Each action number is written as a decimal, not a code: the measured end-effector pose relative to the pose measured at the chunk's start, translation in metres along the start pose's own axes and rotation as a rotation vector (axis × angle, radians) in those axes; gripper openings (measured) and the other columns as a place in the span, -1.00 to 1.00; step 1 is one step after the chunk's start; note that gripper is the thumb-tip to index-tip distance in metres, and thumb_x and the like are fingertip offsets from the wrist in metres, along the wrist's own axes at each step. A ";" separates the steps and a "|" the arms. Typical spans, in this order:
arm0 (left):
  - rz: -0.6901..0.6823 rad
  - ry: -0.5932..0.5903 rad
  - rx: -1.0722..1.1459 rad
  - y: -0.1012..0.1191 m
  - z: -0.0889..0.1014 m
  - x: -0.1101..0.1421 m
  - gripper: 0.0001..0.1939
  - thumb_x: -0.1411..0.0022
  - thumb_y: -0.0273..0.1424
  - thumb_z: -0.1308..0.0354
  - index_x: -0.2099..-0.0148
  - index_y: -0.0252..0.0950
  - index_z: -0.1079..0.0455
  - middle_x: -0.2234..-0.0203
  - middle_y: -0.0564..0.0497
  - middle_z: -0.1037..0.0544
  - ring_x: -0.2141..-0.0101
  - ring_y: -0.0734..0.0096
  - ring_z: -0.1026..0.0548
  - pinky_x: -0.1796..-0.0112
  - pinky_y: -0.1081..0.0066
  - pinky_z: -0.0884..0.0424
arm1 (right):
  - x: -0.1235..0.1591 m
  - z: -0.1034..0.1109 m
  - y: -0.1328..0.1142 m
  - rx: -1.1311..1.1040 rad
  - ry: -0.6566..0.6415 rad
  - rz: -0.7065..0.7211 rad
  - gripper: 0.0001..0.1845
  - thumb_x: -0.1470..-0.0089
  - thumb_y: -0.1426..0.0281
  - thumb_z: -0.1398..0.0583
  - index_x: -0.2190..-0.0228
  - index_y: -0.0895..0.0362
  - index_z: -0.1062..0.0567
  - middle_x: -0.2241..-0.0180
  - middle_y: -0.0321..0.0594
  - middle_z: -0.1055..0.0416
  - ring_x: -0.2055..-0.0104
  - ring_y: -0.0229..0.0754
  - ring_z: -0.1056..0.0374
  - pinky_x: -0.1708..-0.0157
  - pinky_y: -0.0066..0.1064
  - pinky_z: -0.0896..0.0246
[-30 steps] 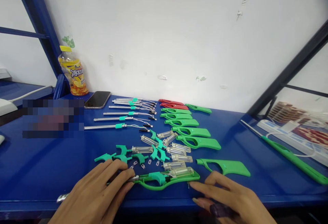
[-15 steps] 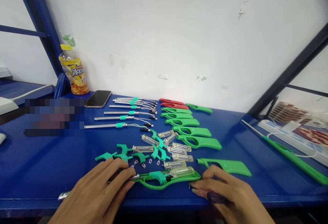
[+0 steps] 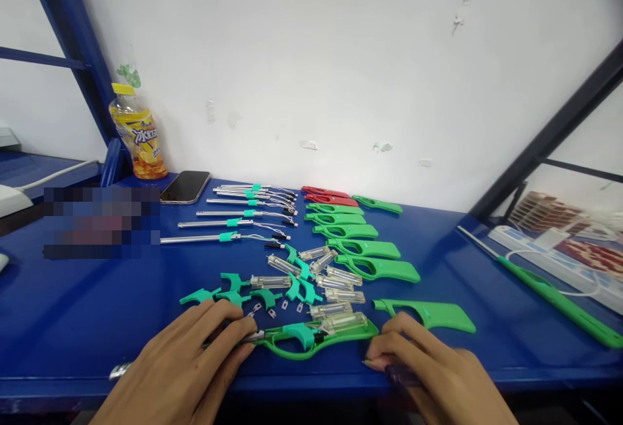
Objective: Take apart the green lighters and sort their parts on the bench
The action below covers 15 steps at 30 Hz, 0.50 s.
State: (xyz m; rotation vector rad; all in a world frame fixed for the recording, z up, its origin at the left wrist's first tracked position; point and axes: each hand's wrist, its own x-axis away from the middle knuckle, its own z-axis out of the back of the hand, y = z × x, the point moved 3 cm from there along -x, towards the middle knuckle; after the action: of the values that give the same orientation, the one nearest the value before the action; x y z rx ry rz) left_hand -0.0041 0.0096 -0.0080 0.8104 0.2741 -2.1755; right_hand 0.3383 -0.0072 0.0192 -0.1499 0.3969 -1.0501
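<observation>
At the table's front edge lies an opened green stick lighter (image 3: 335,342), with a teal trigger (image 3: 300,334) and a clear fuel tank (image 3: 345,322) in its half shell. My left hand (image 3: 195,353) is closed around the lighter's metal tube (image 3: 121,370), whose tip sticks out on the left. Beside the lighter's right end, my right hand (image 3: 428,360) is closed on a dark slim tool (image 3: 403,375); its kind is hidden by the fingers. Just behind it rests a loose green half shell (image 3: 448,316).
Behind the hands are several teal triggers (image 3: 233,282), clear tanks (image 3: 270,282), metal tubes with wires (image 3: 195,239), green shells (image 3: 379,269) and red shells (image 3: 331,198). A phone (image 3: 185,187) and drink bottle (image 3: 139,133) stand back left. At right are a lighter (image 3: 549,292) and power strip (image 3: 516,246).
My right hand's fingers have curled in slightly, and the small tip seen at their end is hidden. My left hand and the lighter keep their places.
</observation>
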 end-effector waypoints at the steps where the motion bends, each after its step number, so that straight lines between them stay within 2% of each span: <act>1: -0.002 -0.001 -0.001 0.000 0.000 0.000 -0.72 -0.63 -0.36 -0.05 -0.25 -0.10 -0.47 -0.05 0.02 -0.68 -0.01 0.26 -0.67 -0.07 0.38 -0.57 | 0.000 0.000 0.000 0.017 0.009 0.010 -0.58 -0.28 0.60 -0.11 0.13 -0.10 -0.65 0.10 -0.27 -0.68 0.38 -0.22 -0.66 0.33 -0.52 -0.56; 4: -0.007 -0.007 -0.007 0.000 -0.002 0.000 -0.73 -0.63 -0.37 -0.06 -0.24 -0.12 -0.48 -0.04 0.00 -0.68 -0.01 0.25 -0.67 -0.06 0.38 -0.58 | 0.003 0.002 0.004 0.021 0.023 0.036 -0.59 -0.31 0.59 -0.11 0.13 -0.10 -0.65 0.13 -0.28 -0.69 0.40 -0.24 -0.65 0.34 -0.55 -0.56; 7: -0.018 -0.020 -0.011 0.002 -0.001 -0.003 -0.73 -0.62 -0.41 -0.06 -0.24 -0.13 -0.47 -0.04 0.02 -0.67 -0.01 0.27 -0.66 -0.09 0.39 -0.56 | 0.007 0.009 0.010 -0.028 0.046 0.052 -0.61 -0.35 0.58 -0.12 0.11 -0.11 -0.64 0.14 -0.30 -0.68 0.30 -0.26 -0.69 0.28 -0.61 -0.55; 10: -0.029 -0.031 0.001 0.004 0.000 -0.005 -0.72 -0.60 -0.45 -0.05 -0.23 -0.13 -0.47 -0.04 0.03 -0.66 -0.02 0.29 -0.65 -0.09 0.42 -0.55 | 0.005 0.018 0.011 -0.050 0.124 0.041 -0.73 -0.41 0.49 -0.18 0.11 -0.11 -0.63 0.15 -0.29 -0.67 0.22 -0.25 -0.70 0.22 -0.63 -0.54; 12: -0.024 -0.047 0.019 0.004 0.001 -0.005 -0.70 -0.60 -0.49 -0.04 -0.22 -0.12 -0.47 -0.04 0.04 -0.65 -0.02 0.32 -0.64 -0.08 0.45 -0.54 | -0.005 0.023 0.006 -0.044 0.169 0.029 -0.80 -0.44 0.44 -0.21 0.12 -0.09 -0.63 0.16 -0.27 -0.66 0.24 -0.23 -0.68 0.24 -0.61 -0.54; 15: -0.024 -0.056 0.037 0.003 0.001 -0.002 -0.70 -0.61 -0.48 -0.04 -0.23 -0.11 -0.47 -0.03 0.03 -0.65 -0.01 0.32 -0.64 -0.07 0.44 -0.53 | -0.033 0.026 -0.013 -0.026 0.193 0.057 -0.71 -0.42 0.55 -0.15 0.16 -0.05 -0.62 0.16 -0.24 -0.64 0.28 -0.25 -0.64 0.30 -0.56 -0.48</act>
State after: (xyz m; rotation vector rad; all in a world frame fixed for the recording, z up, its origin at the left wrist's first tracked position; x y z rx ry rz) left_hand -0.0009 0.0081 -0.0056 0.7687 0.2170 -2.2276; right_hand 0.3228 0.0134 0.0552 -0.0604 0.5866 -1.0071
